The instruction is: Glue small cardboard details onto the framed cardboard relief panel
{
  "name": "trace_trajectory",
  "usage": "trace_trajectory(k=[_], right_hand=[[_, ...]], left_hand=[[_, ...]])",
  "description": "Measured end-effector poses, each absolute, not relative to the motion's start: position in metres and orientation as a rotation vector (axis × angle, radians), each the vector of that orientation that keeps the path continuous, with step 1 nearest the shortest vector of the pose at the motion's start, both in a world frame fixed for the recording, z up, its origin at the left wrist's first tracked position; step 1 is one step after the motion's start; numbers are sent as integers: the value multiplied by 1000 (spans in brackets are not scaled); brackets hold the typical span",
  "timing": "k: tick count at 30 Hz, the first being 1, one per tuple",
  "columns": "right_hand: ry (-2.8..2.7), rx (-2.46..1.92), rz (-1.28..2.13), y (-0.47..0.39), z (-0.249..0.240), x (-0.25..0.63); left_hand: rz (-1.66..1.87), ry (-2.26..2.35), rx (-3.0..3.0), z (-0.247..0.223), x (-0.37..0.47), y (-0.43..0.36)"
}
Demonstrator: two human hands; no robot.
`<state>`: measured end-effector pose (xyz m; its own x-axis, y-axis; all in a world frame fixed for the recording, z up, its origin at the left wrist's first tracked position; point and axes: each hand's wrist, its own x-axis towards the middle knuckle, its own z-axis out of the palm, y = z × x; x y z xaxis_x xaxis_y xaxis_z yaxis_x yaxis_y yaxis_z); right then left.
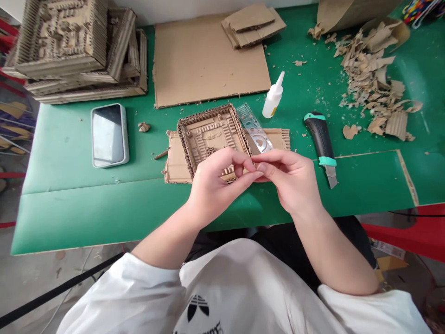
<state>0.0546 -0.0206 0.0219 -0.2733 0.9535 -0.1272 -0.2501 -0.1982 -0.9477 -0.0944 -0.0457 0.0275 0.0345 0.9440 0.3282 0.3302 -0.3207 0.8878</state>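
- Fingers (247,178), left hand (217,183) and right hand (295,180): pinched close; can't tell on what.
- Corrugated-cardboard tray (205,114), near tabletop's (104,206) front edge: probably light, stiff, crushable ridges; hold outer walls.

Green-topped worktable (104,204) stands before a pale wall (174,8). Grey floor (21,278) visible at lower left. Red furniture (417,236), type undetermined, at right. Light reflects softly off the worktable.

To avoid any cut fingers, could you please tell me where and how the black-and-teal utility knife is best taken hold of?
I would take the black-and-teal utility knife by its thick handle, coming from above: it lies on its side, and its bare metal blade sticks out at the near end.
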Motion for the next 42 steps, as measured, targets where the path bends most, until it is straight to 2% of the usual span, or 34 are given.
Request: trace_trajectory(k=[6, 21, 42], right_hand=[[-1154, -1065, 1600, -22, 25, 57], [-957, -981, 2124, -12, 21, 62], [-887, -986, 2068, -11, 22, 64]], left_hand=[[1222, 1252, 1595, 29, -95, -45], [1074, 1088, 1582, 34, -102, -41], [1106, 1071, 1597, 37, -101, -42]])
